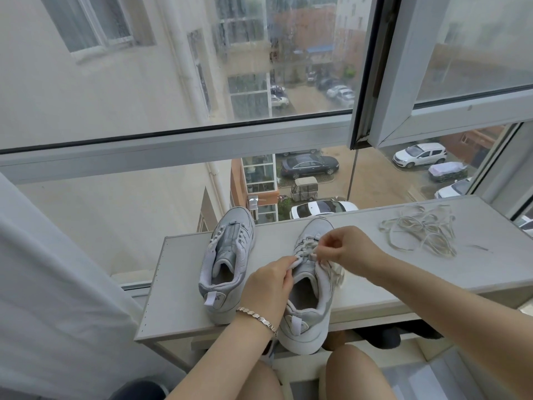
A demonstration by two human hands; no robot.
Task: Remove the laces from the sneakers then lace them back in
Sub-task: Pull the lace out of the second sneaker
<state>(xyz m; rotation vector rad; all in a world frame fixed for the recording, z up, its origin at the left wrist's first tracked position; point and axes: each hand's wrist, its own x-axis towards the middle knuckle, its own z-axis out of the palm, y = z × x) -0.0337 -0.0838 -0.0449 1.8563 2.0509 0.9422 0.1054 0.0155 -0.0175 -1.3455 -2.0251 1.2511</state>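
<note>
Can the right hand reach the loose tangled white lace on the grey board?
Probably yes: only bare grey board separates the right hand from the loose tangled white lace, though its fingers pinch another lace.

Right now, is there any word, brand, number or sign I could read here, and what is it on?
No text here can be read.
Laceless sneaker's heel tab: a small dark mark, too blurred to read.
Laced sneaker's heel tab: a similar mark, unreadable.
Parked cars outside the window: plates too small to read.
</note>
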